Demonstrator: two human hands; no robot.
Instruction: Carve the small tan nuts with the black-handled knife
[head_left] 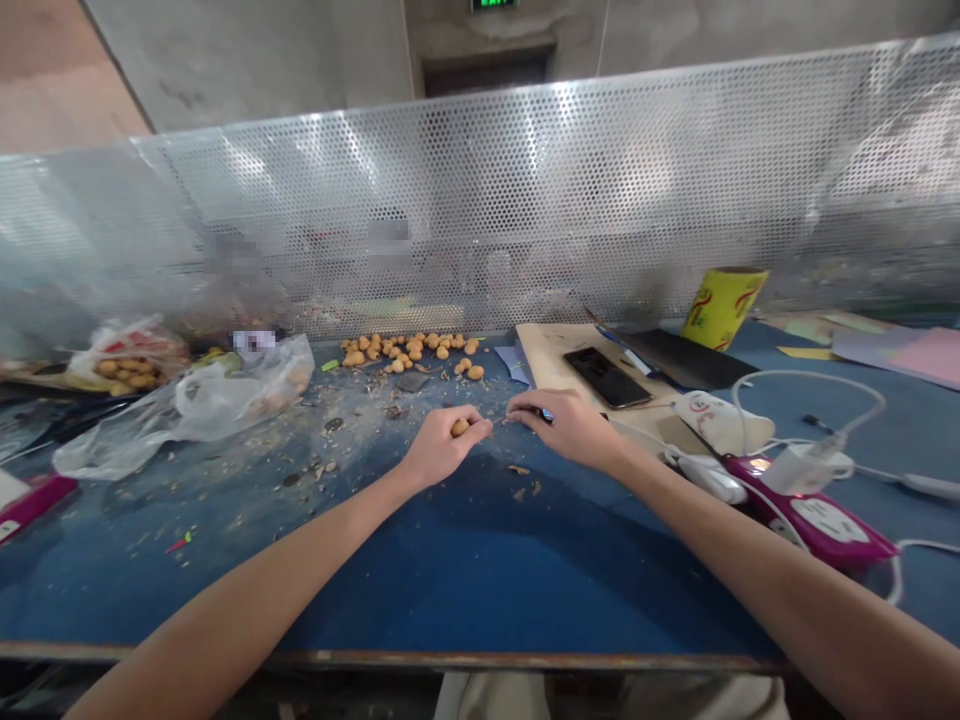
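Note:
My left hand [442,445] is closed over the middle of the blue table, gripping a small tan gourd-like piece [459,427] whose surface shows between the fingers. Facing it, my right hand [566,422] pinches a thin tool [547,414] with a blue end. The tool's slim tip runs toward the fingers of my left hand; whether it touches the piece I cannot tell. Behind both hands lie several similar tan pieces [409,350] in a loose row. Small shavings [517,470] are scattered on the table beneath and to the left of my hands.
At the left are a clear plastic bag [217,395] and a bag of tan pieces [127,372]. To the right lie a phone [607,376], a yellow roll [724,308] and a magenta power strip [844,530] with white cables. A perforated metal screen [480,200] borders the back.

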